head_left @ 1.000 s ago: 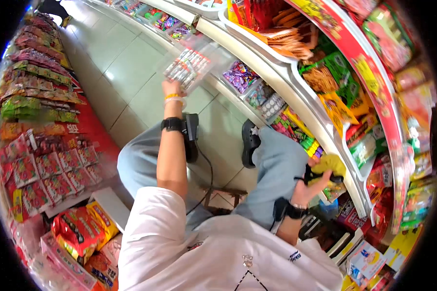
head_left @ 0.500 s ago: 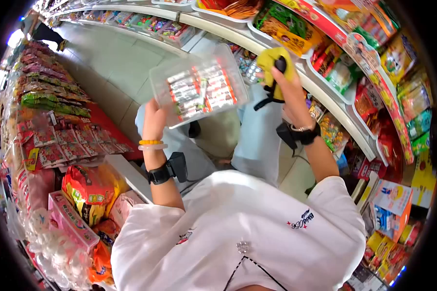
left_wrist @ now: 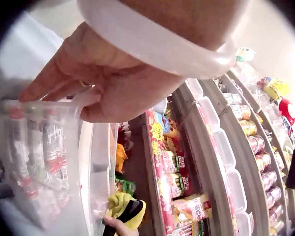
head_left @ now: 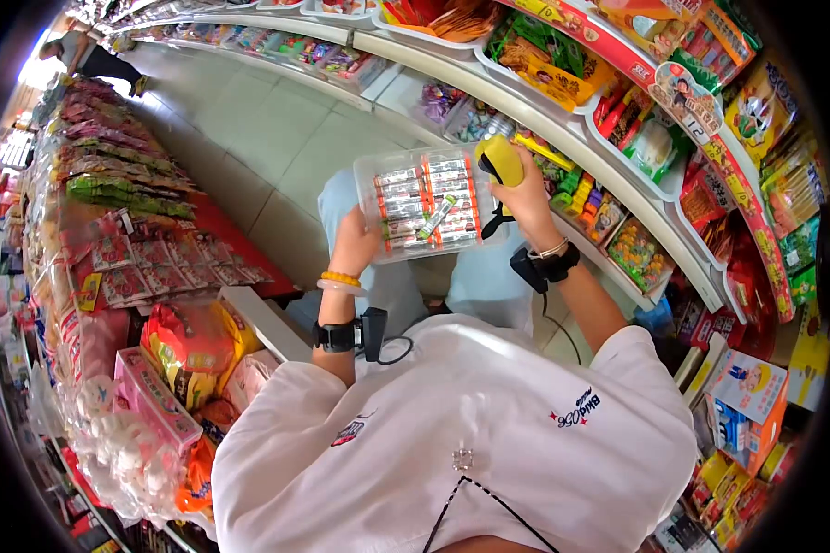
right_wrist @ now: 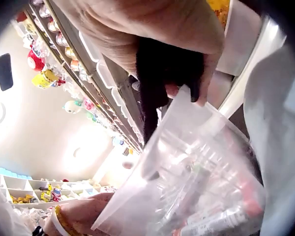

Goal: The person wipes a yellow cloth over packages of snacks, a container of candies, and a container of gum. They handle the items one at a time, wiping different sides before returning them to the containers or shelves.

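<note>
A clear plastic bin [head_left: 433, 249] is held over the person's knees, with rows of small wrapped candy rolls [head_left: 397, 198] inside and one roll lying aslant on top. My left hand [head_left: 352, 241] grips its left side; in the left wrist view the fingers [left_wrist: 44, 88] lie over the rim. At the opposite side, my right hand [head_left: 526, 192] holds a yellow and black cloth [head_left: 500, 158] against the bin. The right wrist view shows fingertips at the bin's corner, with the cloth's black part [right_wrist: 162, 69] hanging beside it.
Shelves with candy bins [head_left: 581, 194] and snack trays [head_left: 563, 69] curve along the right. Bagged snacks [head_left: 138, 267] are stacked on the left, beside large packs [head_left: 189, 350] and a pink box [head_left: 152, 396]. Another person [head_left: 97, 60] stands far down the tiled aisle [head_left: 286, 120].
The bin has come from out over the aisle to in front of the body and now lies level. My right hand has risen from the low shelf with the cloth and reached the bin's right side.
</note>
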A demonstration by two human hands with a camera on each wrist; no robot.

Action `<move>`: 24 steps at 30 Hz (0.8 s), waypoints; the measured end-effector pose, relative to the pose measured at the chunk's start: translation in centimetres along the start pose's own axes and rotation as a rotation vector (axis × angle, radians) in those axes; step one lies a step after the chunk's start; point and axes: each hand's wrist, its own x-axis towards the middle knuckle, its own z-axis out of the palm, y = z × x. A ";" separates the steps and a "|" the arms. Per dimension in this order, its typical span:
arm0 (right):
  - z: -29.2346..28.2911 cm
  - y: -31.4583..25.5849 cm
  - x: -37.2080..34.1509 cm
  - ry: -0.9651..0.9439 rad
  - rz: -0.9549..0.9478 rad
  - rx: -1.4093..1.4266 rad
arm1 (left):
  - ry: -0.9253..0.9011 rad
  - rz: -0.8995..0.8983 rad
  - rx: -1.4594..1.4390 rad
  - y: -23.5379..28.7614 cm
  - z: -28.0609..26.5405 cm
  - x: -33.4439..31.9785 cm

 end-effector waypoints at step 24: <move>2.1 -1.6 -1.5 0.285 -0.201 -0.110 | -0.758 1.764 -0.286 18.9 -0.4 -11.7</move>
